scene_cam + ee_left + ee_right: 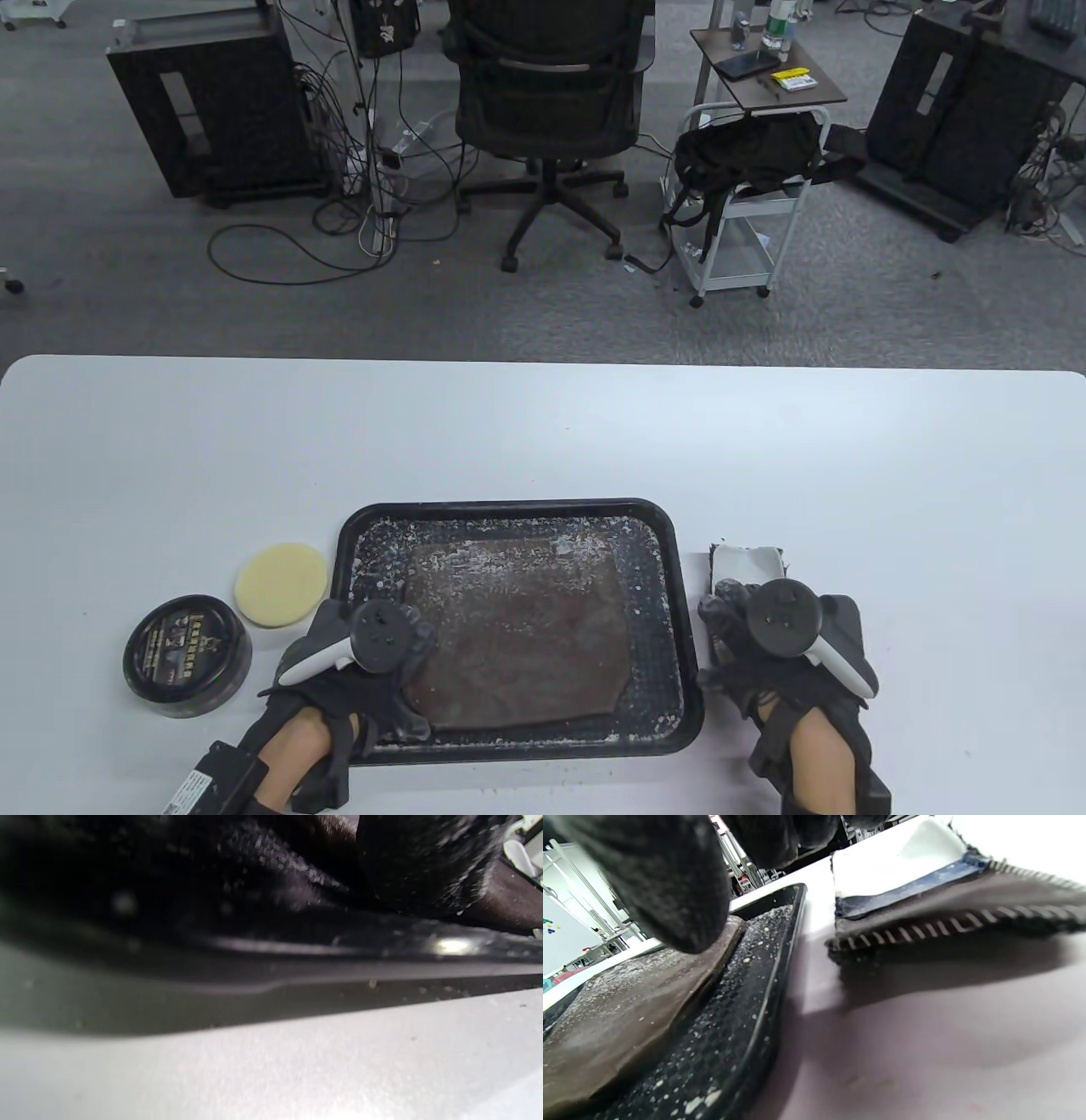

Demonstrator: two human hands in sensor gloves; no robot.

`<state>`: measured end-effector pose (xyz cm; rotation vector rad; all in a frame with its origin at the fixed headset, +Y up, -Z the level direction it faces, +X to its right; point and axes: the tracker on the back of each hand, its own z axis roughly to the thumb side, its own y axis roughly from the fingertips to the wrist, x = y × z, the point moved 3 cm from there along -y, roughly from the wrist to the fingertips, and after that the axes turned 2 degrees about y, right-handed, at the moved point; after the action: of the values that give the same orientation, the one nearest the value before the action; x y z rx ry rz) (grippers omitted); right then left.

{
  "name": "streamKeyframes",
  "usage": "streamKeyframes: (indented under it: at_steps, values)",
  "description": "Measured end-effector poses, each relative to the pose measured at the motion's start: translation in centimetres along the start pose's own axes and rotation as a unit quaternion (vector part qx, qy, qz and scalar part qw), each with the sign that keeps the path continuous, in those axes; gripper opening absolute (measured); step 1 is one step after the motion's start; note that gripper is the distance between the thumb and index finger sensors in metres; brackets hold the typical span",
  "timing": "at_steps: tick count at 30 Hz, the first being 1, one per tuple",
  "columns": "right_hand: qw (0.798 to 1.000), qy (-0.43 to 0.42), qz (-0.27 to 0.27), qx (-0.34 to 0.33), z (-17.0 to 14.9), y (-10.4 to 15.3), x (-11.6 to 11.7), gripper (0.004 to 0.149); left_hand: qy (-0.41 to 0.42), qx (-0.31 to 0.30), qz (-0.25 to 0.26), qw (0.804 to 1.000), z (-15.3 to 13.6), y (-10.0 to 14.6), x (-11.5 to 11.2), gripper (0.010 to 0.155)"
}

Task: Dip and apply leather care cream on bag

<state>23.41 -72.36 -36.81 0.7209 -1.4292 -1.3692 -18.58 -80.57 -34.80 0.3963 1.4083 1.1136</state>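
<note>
A brown leather bag (526,628) lies flat in a black tray (509,507) speckled with white flecks. My left hand (407,671) reaches over the tray's front left corner, its fingers resting on the bag's near left corner. The cream tin (187,655), round and black with its lid on, stands left of the tray beside a round yellow sponge (282,584). My right hand (721,628) lies just right of the tray over a folded white and dark cloth (747,560). In the right wrist view the fingers (670,882) hang above the bag (628,1014) and cloth (903,861) without gripping.
The white table (543,424) stretches bare behind the tray. Beyond its far edge stand an office chair (547,110), a wheeled cart (747,221) and cables on the floor. The left wrist view shows only the tray rim (297,959), blurred and close.
</note>
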Motion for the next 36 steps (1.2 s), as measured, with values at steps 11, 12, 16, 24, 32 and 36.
streamKeyframes:
  at_steps: [11, 12, 16, 24, 32, 36]
  values:
    - [0.999, 0.003, -0.035, -0.028, 1.9, -0.5, 0.5, 0.073, 0.005, 0.054, 0.187, 0.981, -1.1, 4.5, 5.6, 0.097]
    - [0.999, 0.005, -0.036, -0.030, 2.0, -0.5, 0.5, 0.073, 0.012, 0.071, 0.205, 0.976, -1.8, 5.1, 6.1, 0.097]
    - [0.998, 0.006, -0.045, -0.037, 2.4, -0.6, 0.7, 0.072, 0.046, 0.117, 0.249, 0.960, -4.5, 6.8, 7.7, 0.097]
    - [0.998, 0.012, -0.049, -0.047, 3.2, -0.6, 1.0, 0.070, 0.135, 0.237, 0.307, 0.912, -10.8, 10.0, 9.1, 0.099]
    - [0.998, 0.009, -0.046, -0.047, 3.3, -0.6, 1.1, 0.068, 0.235, 0.302, 0.281, 0.880, -16.3, 11.4, 8.0, 0.103]
    - [0.998, 0.008, -0.045, -0.048, 3.4, -0.7, 1.2, 0.068, 0.249, 0.329, 0.252, 0.875, -18.2, 11.1, 7.0, 0.105]
